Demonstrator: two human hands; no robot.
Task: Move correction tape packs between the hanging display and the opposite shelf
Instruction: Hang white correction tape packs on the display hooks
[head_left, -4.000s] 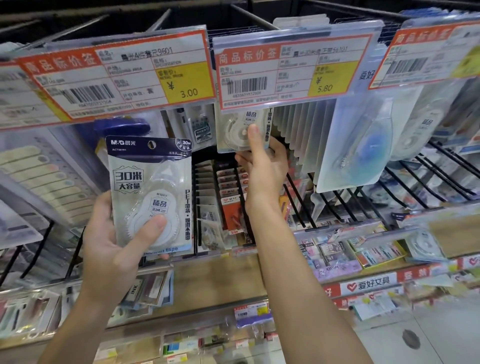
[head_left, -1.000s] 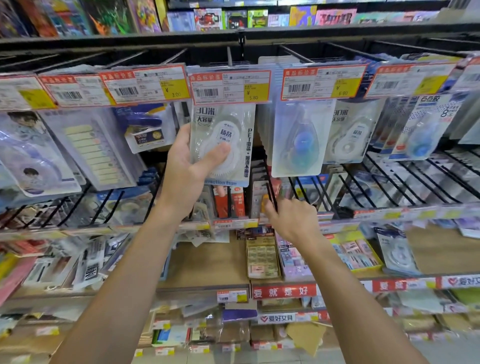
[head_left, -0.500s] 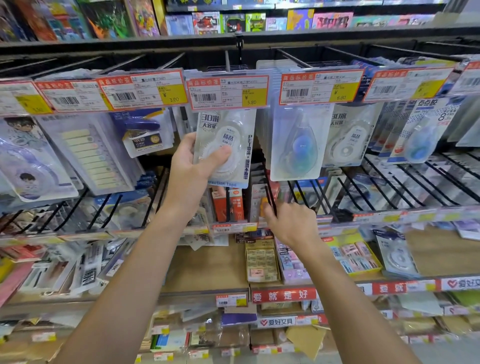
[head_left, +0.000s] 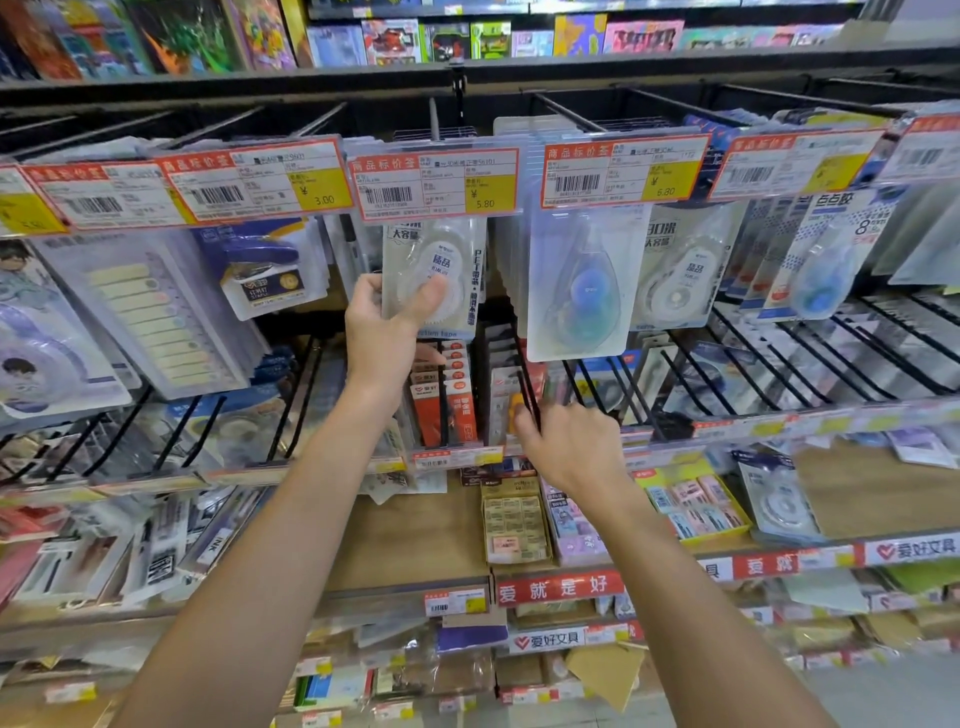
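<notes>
A white-carded correction tape pack with a clear blister (head_left: 434, 275) is grasped by the left hand (head_left: 387, 332), the thumb pressed on the front of the blister and the fingers curled behind the pack's left edge. The pack's top edge is tucked behind a red-bordered price label marked 5.80 (head_left: 439, 182), directly above that hand, so it cannot be told whether the pack is on the peg. Just right of the held pack, a clear blister pack with a blue teardrop-shaped dispenser (head_left: 579, 291) is hung, with a narrow gap left between the two edges. The right hand (head_left: 571, 447) is held lower, released and grasping nothing, its fingertips beside a black wire divider (head_left: 524, 384). Below the right hand, a wooden shelf board (head_left: 415, 535) is seen with bare room left of a tan box of small erasers (head_left: 514, 519).
</notes>
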